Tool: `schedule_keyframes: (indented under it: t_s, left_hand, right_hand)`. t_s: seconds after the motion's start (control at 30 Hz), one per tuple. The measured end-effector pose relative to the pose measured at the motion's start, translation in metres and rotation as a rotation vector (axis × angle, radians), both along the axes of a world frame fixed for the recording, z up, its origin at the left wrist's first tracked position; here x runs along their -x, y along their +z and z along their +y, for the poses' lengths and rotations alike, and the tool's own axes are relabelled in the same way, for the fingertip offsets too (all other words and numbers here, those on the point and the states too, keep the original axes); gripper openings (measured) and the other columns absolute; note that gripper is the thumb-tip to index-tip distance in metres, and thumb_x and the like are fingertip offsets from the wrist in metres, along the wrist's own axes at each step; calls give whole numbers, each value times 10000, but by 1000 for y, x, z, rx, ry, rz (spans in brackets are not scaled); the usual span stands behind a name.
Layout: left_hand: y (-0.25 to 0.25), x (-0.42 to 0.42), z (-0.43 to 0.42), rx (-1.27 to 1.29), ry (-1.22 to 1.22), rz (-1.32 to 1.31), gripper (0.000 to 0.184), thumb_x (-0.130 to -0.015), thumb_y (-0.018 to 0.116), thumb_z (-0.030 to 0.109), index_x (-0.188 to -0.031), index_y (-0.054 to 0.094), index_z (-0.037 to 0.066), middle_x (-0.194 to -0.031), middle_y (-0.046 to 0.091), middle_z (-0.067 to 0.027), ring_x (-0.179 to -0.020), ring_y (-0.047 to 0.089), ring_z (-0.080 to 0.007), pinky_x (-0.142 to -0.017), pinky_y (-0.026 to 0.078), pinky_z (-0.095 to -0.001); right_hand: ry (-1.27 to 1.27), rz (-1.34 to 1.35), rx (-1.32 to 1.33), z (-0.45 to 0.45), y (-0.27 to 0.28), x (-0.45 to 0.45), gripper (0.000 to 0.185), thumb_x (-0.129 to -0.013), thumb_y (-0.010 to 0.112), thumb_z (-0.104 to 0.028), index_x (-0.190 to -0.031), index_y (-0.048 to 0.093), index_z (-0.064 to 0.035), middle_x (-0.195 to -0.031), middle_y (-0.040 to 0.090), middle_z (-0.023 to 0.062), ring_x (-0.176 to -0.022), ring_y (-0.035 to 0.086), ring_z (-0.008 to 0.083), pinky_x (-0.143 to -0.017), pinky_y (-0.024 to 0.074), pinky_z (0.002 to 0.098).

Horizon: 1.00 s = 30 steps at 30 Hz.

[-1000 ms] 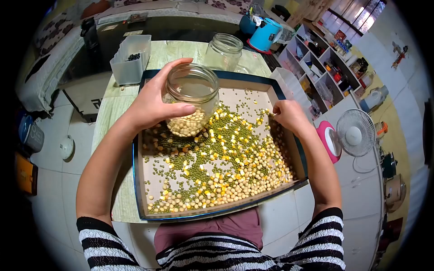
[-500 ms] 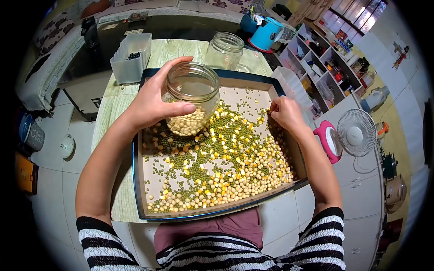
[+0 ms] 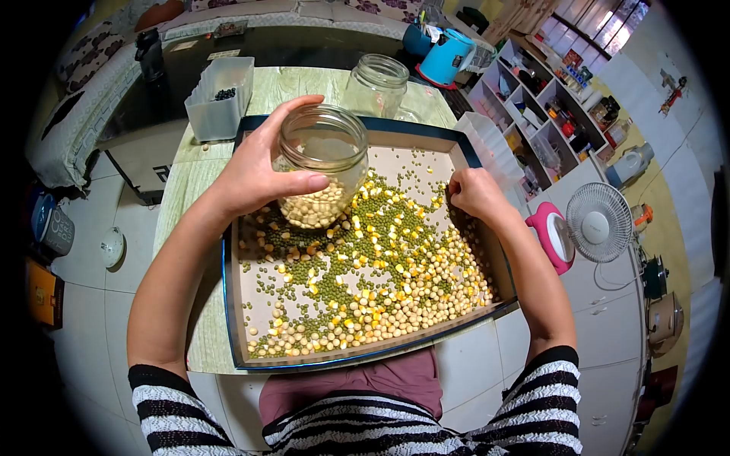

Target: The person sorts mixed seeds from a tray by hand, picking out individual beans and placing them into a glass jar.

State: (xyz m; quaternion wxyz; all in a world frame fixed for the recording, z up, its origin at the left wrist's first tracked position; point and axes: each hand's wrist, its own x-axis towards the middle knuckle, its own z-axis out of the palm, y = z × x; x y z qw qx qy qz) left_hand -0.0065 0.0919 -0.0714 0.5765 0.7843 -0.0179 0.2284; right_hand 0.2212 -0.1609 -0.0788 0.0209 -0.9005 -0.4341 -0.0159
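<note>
My left hand [image 3: 262,163] is wrapped round a glass jar [image 3: 325,144], partly filled with soybeans [image 3: 315,209], held over the left part of a shallow box [image 3: 426,137]. Its thumb lies across the front of the glass. At the box's right side my right hand [image 3: 477,192] is closed, knuckles up, fingertips low by the inner wall; whatever they may pinch is hidden. Mixed over the box floor are green mung beans [image 3: 331,289], yellow corn kernels [image 3: 380,235] and pale soybeans [image 3: 426,308], thickest toward the lower right.
Behind the box stands a second glass jar [image 3: 376,87]. A translucent plastic container [image 3: 220,102] with dark beans is at the table's back left, another plastic container [image 3: 490,148] at the right edge. Farther off are a blue kettle [image 3: 447,57] and a white fan [image 3: 598,226].
My right hand has shifted slightly left and down, its fingers curling in more. The left hand and the jar have barely moved.
</note>
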Motion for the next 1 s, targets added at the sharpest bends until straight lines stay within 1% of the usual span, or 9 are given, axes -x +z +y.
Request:
schedule_keyframes:
  t_s: [0.2, 0.3, 0.37, 0.43, 0.53, 0.63, 0.83, 0.9, 1.0]
  left_hand:
    - [0, 0, 0, 4, -5, -3, 964, -538, 724, 447, -1338, 320, 88, -1252, 442, -94, -1192, 401, -216, -1007, 274, -405]
    - [0, 1, 0, -4, 4, 3, 961, -540, 724, 441, -1337, 321, 88, -1251, 444, -93, -1188, 404, -215, -1005, 274, -400]
    - [0, 1, 0, -5, 7, 8, 960, -540, 724, 439, -1337, 322, 88, -1250, 445, -93, -1186, 406, -215, -1004, 274, -396]
    - [1, 1, 0, -3, 2, 11, 958, -540, 724, 434, -1337, 321, 86, -1248, 446, -94, -1185, 408, -215, -1008, 272, -389]
    - [-3, 0, 4, -8, -37, -53, 895, -600, 776, 344, -1310, 328, 30, -1249, 447, -149, -1178, 429, -230, -1018, 300, -346]
    - [-3, 0, 4, -1, -44, -58, 899, -601, 777, 343, -1311, 325, 27, -1244, 450, -148, -1175, 430, -228, -1016, 304, -345]
    - [-1, 1, 2, 9, -38, -57, 907, -597, 780, 358, -1307, 325, 25, -1246, 446, -150, -1172, 431, -229, -1016, 306, -346]
    - [-1, 1, 3, 9, -44, -54, 904, -598, 780, 358, -1306, 326, 26, -1247, 444, -151, -1171, 431, -230, -1017, 305, -347]
    - [-4, -1, 5, 2, -52, -65, 900, -601, 779, 358, -1305, 327, 28, -1249, 443, -154, -1171, 432, -231, -1017, 304, -347]
  right_hand:
    - [-8, 79, 17, 2, 7, 8, 92, -618, 597, -62, -688, 652, -40, -690, 624, 161, -676, 618, 290, -631, 490, 356]
    - [-16, 222, -93, 7, 19, 13, 72, -640, 603, -66, -689, 641, -30, -658, 628, 118, -619, 610, 213, -602, 483, 308]
    - [60, 450, -324, 12, 34, 12, 76, -662, 610, -68, -705, 621, -7, -631, 616, 55, -587, 574, 109, -570, 465, 254]
    - [148, 565, -473, 29, 65, 36, 91, -676, 611, -64, -729, 612, 11, -630, 601, 17, -589, 544, 58, -549, 452, 223]
    - [375, 458, -576, 56, 103, 71, 108, -681, 607, -65, -745, 617, 22, -631, 601, 23, -588, 551, 62, -544, 454, 215]
    - [536, 394, -634, 83, 119, 100, 112, -681, 603, -64, -749, 620, 23, -627, 608, 46, -588, 564, 74, -550, 466, 228]
    - [631, 198, -470, 113, 105, 112, 129, -650, 615, -78, -754, 644, -8, -669, 623, 148, -612, 615, 258, -604, 493, 309]
    - [599, 196, -377, 109, 103, 113, 120, -709, 634, -22, -821, 617, 18, -672, 605, 30, -623, 560, 71, -581, 473, 224]
    - [590, 155, -529, 92, 100, 107, 139, -727, 660, -39, -845, 613, 17, -703, 604, 39, -639, 566, 81, -591, 479, 226]
